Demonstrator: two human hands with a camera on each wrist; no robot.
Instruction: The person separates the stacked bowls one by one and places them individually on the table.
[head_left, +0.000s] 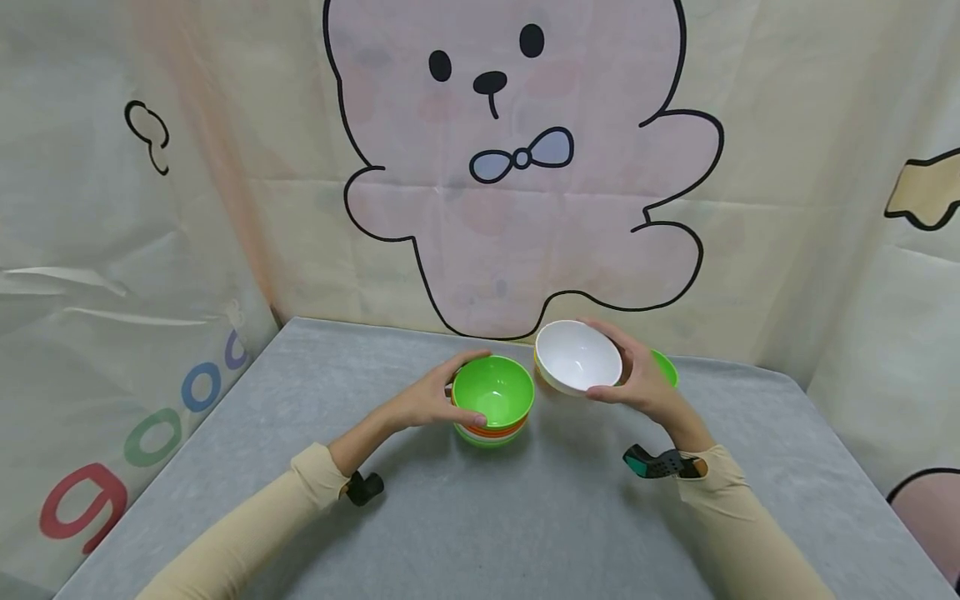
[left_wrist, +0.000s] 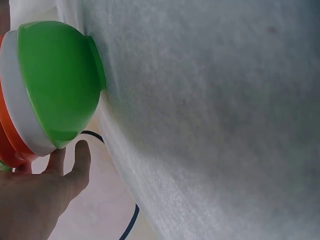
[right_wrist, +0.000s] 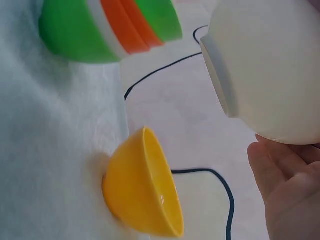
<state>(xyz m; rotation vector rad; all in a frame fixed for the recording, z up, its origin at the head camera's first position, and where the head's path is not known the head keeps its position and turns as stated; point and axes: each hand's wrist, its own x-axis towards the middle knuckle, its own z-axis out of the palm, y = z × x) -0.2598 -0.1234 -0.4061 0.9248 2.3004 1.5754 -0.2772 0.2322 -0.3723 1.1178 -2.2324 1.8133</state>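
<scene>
A stack of bowls (left_wrist: pixel 62 80) stands on the table, green at the top and bottom with orange and white rims between. My left hand (head_left: pixel 433 400) grips its side, thumb at the near side and fingers at the far side. To the right, my right hand (head_left: pixel 647 379) holds a white bowl (head_left: pixel 573 358) by its rim, tilted and raised off the table. Beneath it, a yellow bowl (right_wrist: pixel 137 185) sits on the table, mostly hidden in the head view. Another green bowl (head_left: pixel 665 368) shows partly behind the right hand.
A grey cloth covers the table (head_left: pixel 525 517). Behind it hangs a printed curtain (head_left: pixel 495 250) with a cartoon bear, meeting the table's back edge. More curtain hangs at the left and right sides.
</scene>
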